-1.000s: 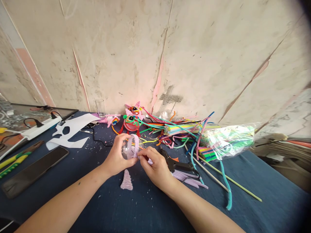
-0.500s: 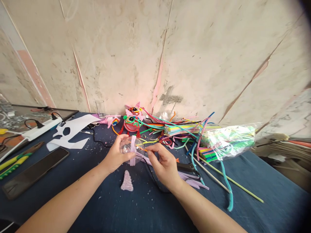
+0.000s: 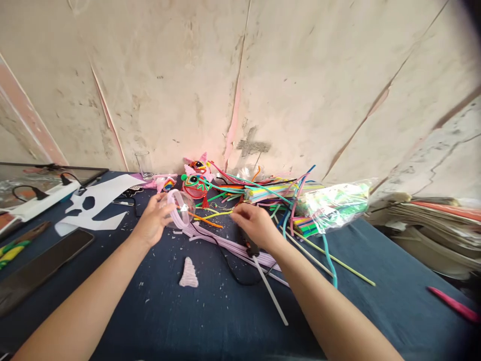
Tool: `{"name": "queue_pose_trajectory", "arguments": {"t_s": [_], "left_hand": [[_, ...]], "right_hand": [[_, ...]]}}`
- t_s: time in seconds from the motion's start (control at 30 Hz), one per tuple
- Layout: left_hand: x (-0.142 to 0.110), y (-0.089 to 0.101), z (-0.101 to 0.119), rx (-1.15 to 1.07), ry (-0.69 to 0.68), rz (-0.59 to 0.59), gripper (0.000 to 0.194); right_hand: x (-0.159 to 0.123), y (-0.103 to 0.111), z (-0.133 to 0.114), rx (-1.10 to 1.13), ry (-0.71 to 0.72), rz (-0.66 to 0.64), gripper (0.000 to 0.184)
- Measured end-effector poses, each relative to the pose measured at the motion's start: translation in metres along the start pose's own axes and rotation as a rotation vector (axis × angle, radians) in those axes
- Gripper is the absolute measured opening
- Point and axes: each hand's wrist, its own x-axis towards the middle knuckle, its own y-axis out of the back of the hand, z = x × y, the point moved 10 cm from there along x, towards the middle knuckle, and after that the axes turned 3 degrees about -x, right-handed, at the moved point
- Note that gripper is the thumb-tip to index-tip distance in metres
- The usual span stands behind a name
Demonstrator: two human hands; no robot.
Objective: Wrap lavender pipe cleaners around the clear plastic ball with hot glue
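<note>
My left hand [image 3: 152, 223] is closed round a clear plastic ball [image 3: 179, 208] with a lilac pipe cleaner wrapped about it, held just above the blue table cloth [image 3: 210, 321]. My right hand [image 3: 252, 224] lies further right, its fingers curled down over a black glue gun [image 3: 251, 246] whose white glue stick [image 3: 271, 297] points toward me. Loose lilac pipe cleaners [image 3: 225, 245] trail from the ball under the right hand. A small lilac cone [image 3: 188, 274] stands on the cloth between my forearms.
Against the wall are pipe-cleaner figures [image 3: 195, 181], a heap of coloured pipe cleaners [image 3: 270, 193], a clear bag of them [image 3: 334, 204] and a glass [image 3: 143, 164]. On the left lie a white paper cutout [image 3: 93, 203], a phone [image 3: 41, 268] and a power strip [image 3: 37, 198]. A pink pen [image 3: 453, 304] lies far right.
My right hand left the ball and moved right onto the glue gun. My left hand carried the ball up and to the left. The camera turned slightly to the right.
</note>
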Motion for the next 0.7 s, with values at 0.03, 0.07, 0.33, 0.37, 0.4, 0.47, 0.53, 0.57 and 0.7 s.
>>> {"name": "queue_pose_trajectory", "arguments": {"t_s": [0.03, 0.07, 0.33, 0.37, 0.4, 0.47, 0.53, 0.57, 0.7], "left_hand": [[0.003, 0.005, 0.004, -0.004, -0.019, 0.026, 0.056], [0.006, 0.010, 0.008, -0.007, -0.036, 0.052, 0.056], [0.007, 0.013, 0.009, -0.029, -0.046, 0.065, 0.055], [0.007, 0.011, 0.008, -0.029, -0.046, 0.056, 0.055], [0.006, 0.010, 0.008, -0.029, -0.047, 0.049, 0.055], [0.004, 0.008, 0.006, -0.036, -0.038, 0.039, 0.055], [0.002, 0.006, 0.003, -0.048, -0.007, 0.021, 0.055], [0.001, 0.005, 0.001, -0.053, 0.003, 0.013, 0.055], [-0.002, 0.000, -0.003, -0.055, 0.024, -0.033, 0.054]], "right_hand": [[0.000, -0.017, 0.000, -0.142, 0.017, -0.144, 0.015], [-0.002, -0.033, 0.000, -0.281, 0.040, -0.261, 0.017], [-0.009, -0.076, 0.001, -0.631, 0.066, -0.397, 0.019], [-0.007, -0.070, 0.004, -0.644, 0.032, -0.369, 0.021], [-0.004, -0.063, 0.007, -0.655, -0.005, -0.336, 0.023], [0.002, -0.049, 0.015, -0.670, -0.076, -0.273, 0.024], [0.008, -0.034, 0.022, -0.616, -0.140, -0.188, 0.022], [0.011, -0.024, 0.025, -0.521, -0.179, -0.108, 0.021], [0.018, 0.013, 0.034, -0.148, -0.222, 0.186, 0.021]]}}
